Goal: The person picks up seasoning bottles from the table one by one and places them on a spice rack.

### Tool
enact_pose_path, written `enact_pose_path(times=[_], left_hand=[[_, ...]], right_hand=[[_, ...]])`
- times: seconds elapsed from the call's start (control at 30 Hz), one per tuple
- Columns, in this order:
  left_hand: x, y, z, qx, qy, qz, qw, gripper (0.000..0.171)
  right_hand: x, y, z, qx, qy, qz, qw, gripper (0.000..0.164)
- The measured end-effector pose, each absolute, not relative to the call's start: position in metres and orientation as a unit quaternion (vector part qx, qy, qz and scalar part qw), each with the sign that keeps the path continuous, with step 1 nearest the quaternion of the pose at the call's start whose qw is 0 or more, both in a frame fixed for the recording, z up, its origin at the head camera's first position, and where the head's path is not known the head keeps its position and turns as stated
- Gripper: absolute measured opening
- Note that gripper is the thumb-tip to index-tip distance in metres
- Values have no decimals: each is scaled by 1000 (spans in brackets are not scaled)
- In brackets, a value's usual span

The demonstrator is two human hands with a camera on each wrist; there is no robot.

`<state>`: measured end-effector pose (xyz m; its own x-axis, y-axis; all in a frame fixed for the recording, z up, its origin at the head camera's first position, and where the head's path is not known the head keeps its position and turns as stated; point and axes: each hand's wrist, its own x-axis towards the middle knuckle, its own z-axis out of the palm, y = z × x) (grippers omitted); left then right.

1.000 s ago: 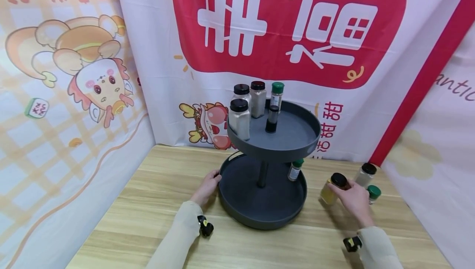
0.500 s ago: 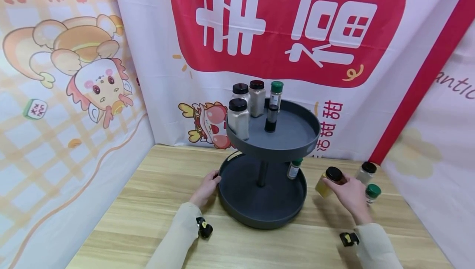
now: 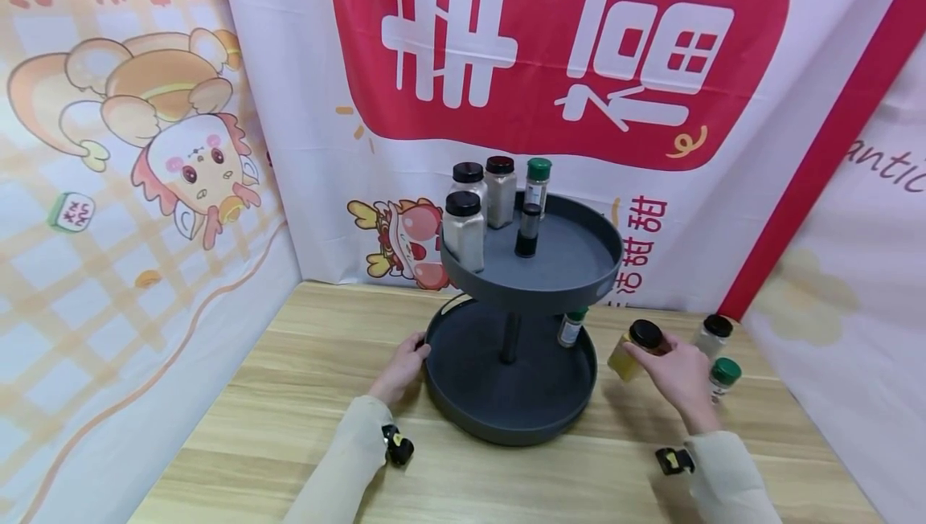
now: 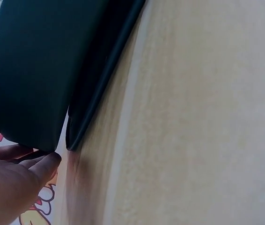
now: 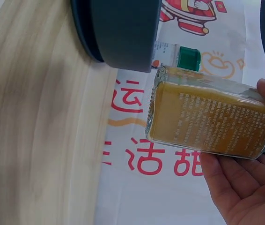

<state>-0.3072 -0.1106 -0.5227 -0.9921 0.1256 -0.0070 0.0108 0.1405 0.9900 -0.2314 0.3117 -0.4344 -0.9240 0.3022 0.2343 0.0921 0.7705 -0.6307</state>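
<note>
My right hand (image 3: 680, 375) grips a square glass spice jar (image 3: 628, 359) with a black lid, tilted, right of the lower tier. In the right wrist view the jar (image 5: 207, 115) shows yellow-brown powder and white print, thumb on one side and fingers on the other. Above the wooden table its base points toward the stand. At the left, my left hand (image 3: 400, 369) holds the rim of a dark grey two-tier turntable (image 3: 499, 431). The left wrist view has thumb and fingers (image 4: 39, 168) around the tier's wall (image 4: 34, 70). A green-capped jar (image 3: 571, 331) stands on the lower tier.
On the upper tier (image 3: 571, 255) are white-filled jars with dark lids (image 3: 466, 239), a green-capped jar (image 3: 537, 182) and a small black-bottomed bottle (image 3: 528, 231). Behind my right hand stand a black-lidded jar (image 3: 712, 335) and a green-capped jar (image 3: 723, 378). Printed cloth hangs behind.
My right hand has lifted the yellow-brown jar and carried it left toward the lower tier, tilting it more. My left hand stays at the turntable's rim.
</note>
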Motion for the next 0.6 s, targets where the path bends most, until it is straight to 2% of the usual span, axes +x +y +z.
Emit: enact_pose_path(times=[0.27, 0.6], left_hand=[[-303, -110, -523, 43, 753, 655, 45, 41], [-297, -108, -519, 51, 746, 663, 39, 38]], right_hand=[[-234, 303, -429, -110, -919, 342, 164, 65], [-239, 289, -427, -79, -913, 344, 203, 54]])
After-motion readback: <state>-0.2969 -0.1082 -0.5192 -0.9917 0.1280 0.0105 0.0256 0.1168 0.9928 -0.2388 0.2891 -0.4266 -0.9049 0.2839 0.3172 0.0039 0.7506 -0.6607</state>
